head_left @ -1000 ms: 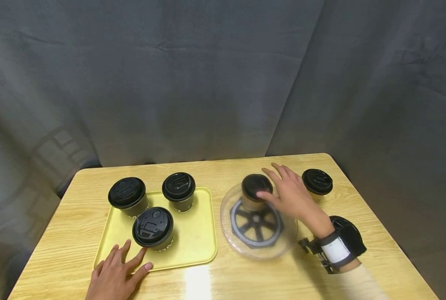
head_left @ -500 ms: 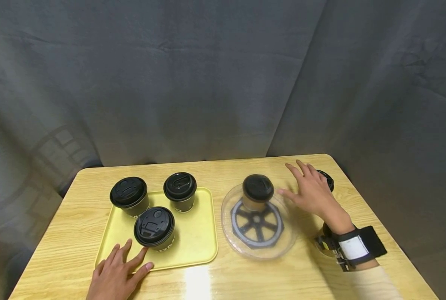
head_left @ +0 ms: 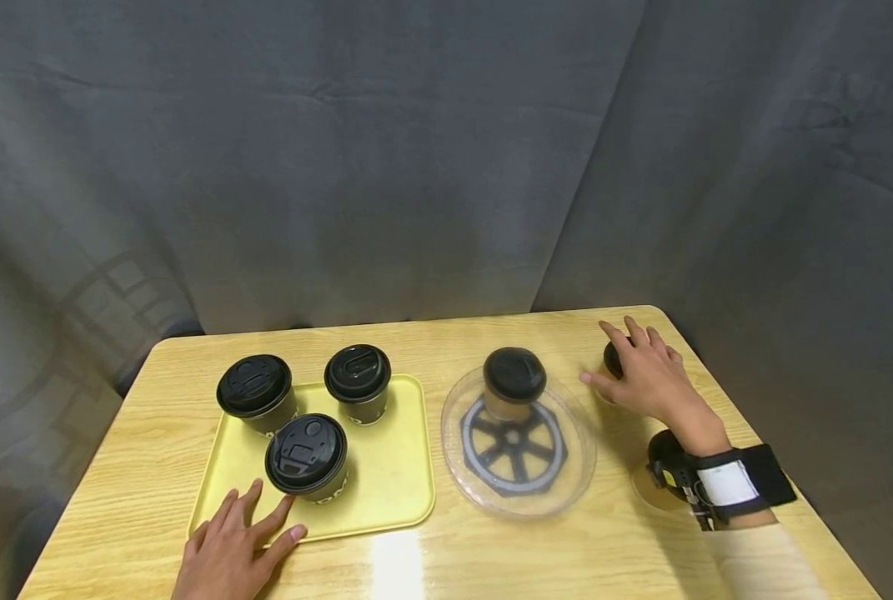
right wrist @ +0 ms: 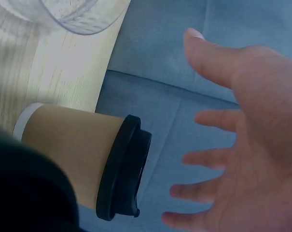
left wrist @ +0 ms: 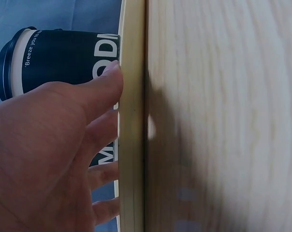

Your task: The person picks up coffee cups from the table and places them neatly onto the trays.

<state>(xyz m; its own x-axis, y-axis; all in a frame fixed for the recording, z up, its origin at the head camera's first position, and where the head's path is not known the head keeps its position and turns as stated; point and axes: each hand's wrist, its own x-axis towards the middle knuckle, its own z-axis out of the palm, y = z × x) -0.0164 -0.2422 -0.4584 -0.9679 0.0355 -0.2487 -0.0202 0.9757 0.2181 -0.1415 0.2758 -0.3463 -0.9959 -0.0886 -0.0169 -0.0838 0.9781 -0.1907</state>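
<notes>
My left hand (head_left: 236, 542) rests its fingertips on the near edge of the yellow tray (head_left: 397, 483), just before the closest of three dark paper cups with black lids. That cup (left wrist: 63, 63) shows white lettering in the left wrist view. Over the cup at the table's far right corner (head_left: 613, 360) hovers my right hand (head_left: 644, 379), fingers spread and holding nothing, partly covering the black lid. In the right wrist view a brown paper cup (right wrist: 73, 150) with a black lid stands apart from the open fingers.
A clear round dish (head_left: 577, 483) over a grey spoked wheel (head_left: 517, 483) carries a black-lidded brown cup (head_left: 516, 379). Another lidded cup (head_left: 664, 454) stands under my right wrist, partly hidden. A grey curtain (head_left: 386, 167) hangs behind the table.
My right hand has moved right, away from the cup on the clear dish, to above the far right cup. My left hand has stayed in place.
</notes>
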